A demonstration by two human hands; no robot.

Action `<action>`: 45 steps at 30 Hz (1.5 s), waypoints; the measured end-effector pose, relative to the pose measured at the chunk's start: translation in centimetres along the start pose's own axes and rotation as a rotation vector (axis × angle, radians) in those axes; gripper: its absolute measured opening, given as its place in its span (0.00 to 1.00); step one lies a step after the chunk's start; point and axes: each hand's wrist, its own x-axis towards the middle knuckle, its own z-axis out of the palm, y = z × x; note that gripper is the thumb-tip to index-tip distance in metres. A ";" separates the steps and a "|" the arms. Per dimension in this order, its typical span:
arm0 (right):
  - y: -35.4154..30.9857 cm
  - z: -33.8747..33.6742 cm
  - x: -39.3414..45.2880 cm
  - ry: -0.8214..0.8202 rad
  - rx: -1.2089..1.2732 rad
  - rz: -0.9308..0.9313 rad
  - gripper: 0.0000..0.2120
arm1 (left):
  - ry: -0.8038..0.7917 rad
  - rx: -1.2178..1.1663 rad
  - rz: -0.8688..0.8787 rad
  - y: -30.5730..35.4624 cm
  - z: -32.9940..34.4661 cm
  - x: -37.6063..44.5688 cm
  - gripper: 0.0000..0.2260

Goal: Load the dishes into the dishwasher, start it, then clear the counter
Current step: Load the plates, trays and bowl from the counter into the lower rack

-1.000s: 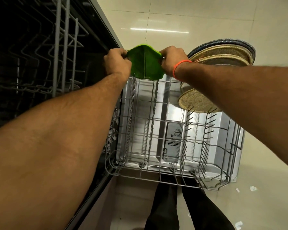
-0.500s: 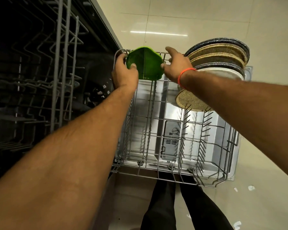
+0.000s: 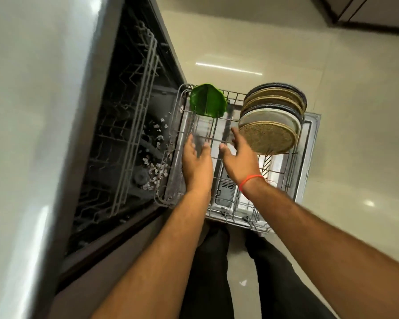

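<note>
Both hands empty, fingers loosely spread: left hand, right hand. Green dish stands upright beyond them at the lower rack far end, seemingly nearer the left

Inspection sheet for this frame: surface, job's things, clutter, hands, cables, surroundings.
Surface: lower rack pulled out over the open door.
Job's things: green dish on edge at the rack's far end; plates stacked upright beside it.
Clutter: pale scraps inside the tub; flecks on the floor.
Hands: left hand and right hand open above the rack, holding nothing.
Cables: nothing seen.
Surroundings: upper rack, counter.
</note>
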 end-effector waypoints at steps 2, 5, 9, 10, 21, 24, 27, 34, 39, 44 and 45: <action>-1.9 -1.7 -2.4 0.006 0.027 -0.019 0.29 | -0.014 -0.027 0.003 1.4 -1.2 -3.3 0.24; -5.4 -4.3 -5.8 0.005 0.084 -0.066 0.29 | -0.011 -0.055 0.043 3.7 -2.9 -8.1 0.24; -9.6 -6.9 -9.6 -0.003 0.145 -0.147 0.28 | 0.037 -0.121 0.128 5.8 -4.8 -13.6 0.25; -10.6 -7.3 -10.7 -0.013 0.174 -0.167 0.28 | 0.049 -0.128 0.143 6.5 -5.5 -15.2 0.25; -18.7 -4.7 -22.6 -0.344 0.246 -0.381 0.26 | 0.324 -0.357 0.323 10.8 -16.3 -27.6 0.23; -20.2 -2.1 -26.2 -0.495 0.210 -0.437 0.26 | 0.446 -0.434 0.333 9.8 -20.3 -29.5 0.23; -21.2 0.6 -29.9 -0.603 0.158 -0.472 0.25 | 0.549 -0.523 0.348 8.8 -24.2 -31.3 0.23; -22.2 9.5 -39.3 -0.803 -0.006 -0.640 0.24 | 0.753 -0.689 0.386 4.7 -34.5 -35.3 0.23; -21.6 16.4 -47.4 -0.966 -0.092 -0.685 0.25 | 0.886 -0.768 0.385 0.5 -43.4 -38.8 0.23; -19.8 23.2 -54.5 -1.138 -0.150 -0.674 0.24 | 1.060 -0.847 0.319 -5.2 -50.3 -42.2 0.22; -19.4 24.4 -55.8 -1.175 -0.176 -0.670 0.24 | 1.110 -0.866 0.306 -6.4 -51.4 -42.9 0.22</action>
